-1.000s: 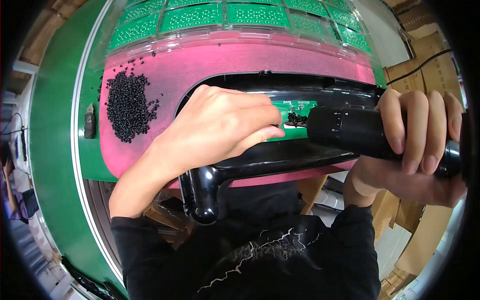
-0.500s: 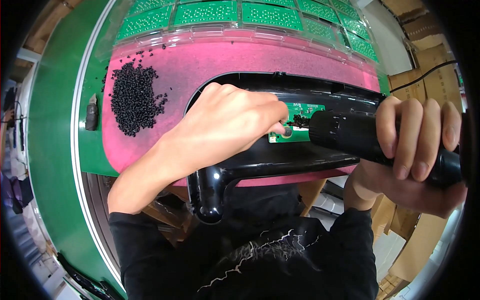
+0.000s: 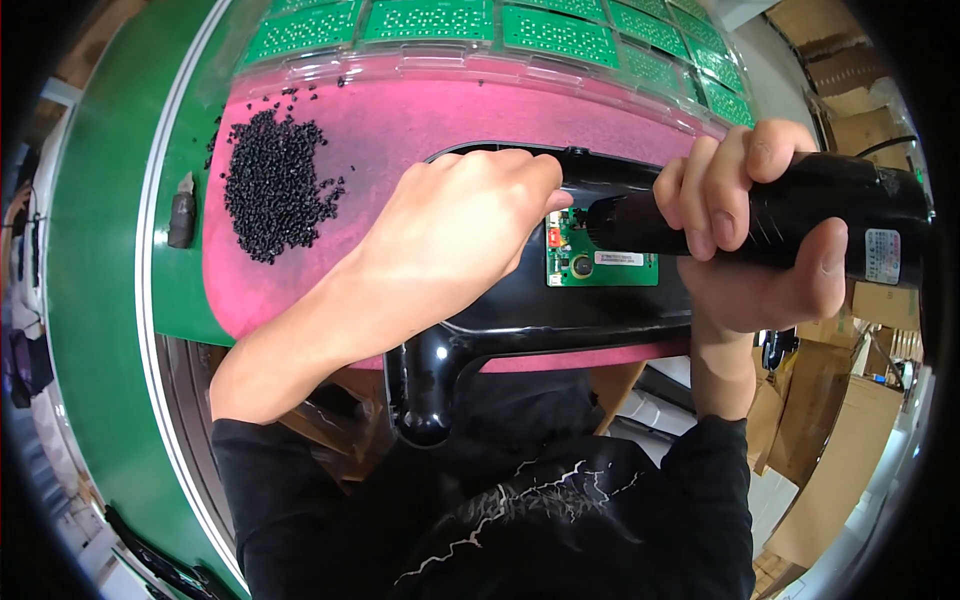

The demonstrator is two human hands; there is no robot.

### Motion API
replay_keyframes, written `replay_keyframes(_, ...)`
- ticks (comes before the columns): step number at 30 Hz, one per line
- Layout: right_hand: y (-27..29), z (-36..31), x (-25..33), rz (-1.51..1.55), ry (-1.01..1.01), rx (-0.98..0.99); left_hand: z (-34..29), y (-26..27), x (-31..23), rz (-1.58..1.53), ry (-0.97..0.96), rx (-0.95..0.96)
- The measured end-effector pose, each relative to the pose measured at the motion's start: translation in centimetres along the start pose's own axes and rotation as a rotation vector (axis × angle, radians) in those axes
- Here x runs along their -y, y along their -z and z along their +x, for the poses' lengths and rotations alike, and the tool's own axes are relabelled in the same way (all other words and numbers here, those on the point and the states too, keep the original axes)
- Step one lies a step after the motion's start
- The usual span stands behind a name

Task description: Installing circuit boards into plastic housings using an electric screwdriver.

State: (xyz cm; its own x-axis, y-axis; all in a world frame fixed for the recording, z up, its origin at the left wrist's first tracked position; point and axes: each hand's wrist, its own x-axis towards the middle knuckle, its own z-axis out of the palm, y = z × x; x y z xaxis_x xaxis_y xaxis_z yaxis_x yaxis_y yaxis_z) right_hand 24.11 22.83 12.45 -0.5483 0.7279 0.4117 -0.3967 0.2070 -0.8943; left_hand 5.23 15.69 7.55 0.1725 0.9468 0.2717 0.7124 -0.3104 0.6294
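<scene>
My right hand (image 3: 735,200) is wrapped around a thick black electric screwdriver (image 3: 850,195), which lies nearly level and points left. Its front end is over the upper part of a green circuit board (image 3: 635,278), and the tip is hard to see. The board sits inside a long black plastic housing (image 3: 570,318) with a rounded arm at its lower left. Beside the board's upper left corner, close to the driver's nose, my left hand (image 3: 465,215) is closed in a pinch. What its fingertips hold, if anything, is hidden.
A heap of small black screws (image 3: 275,185) lies on the pink mat (image 3: 365,110) at left. Clear trays of green boards (image 3: 430,20) stand at the back. A dark-handled blade tool (image 3: 182,215) rests on the green table. Cardboard boxes (image 3: 850,400) are stacked at right.
The screwdriver and my right hand have moved up and slightly left, uncovering more of the board's lower part. My left hand has shifted up to the board's upper left corner.
</scene>
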Motion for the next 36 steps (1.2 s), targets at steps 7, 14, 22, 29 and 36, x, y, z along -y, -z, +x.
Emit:
replay_keyframes(7, -1.6, 0.8, -0.5, -0.154, -0.059, 0.057, -0.4, 0.0, 0.7, -0.098, -0.051, 0.013)
replay_keyframes(14, -1.0, 0.4, -0.6, -0.04, -0.006, 0.029, -0.2, -0.1, 0.7, -0.1, -0.051, 0.062)
replay_keyframes(22, -0.6, 1.6, -1.0, -0.067, -0.024, 0.114, 0.1, 0.0, 0.3, -0.095, -0.061, 0.049)
replay_keyframes(29, -0.6, 0.9, -0.7, -0.056, -0.011, 0.093, 0.0, 0.2, 0.2, -0.103, -0.045, 0.077)
replay_keyframes(36, 0.3, -0.7, 2.0, 0.271, 0.187, 0.052, 0.3, 0.2, 0.0, -0.129, -0.065, 0.098)
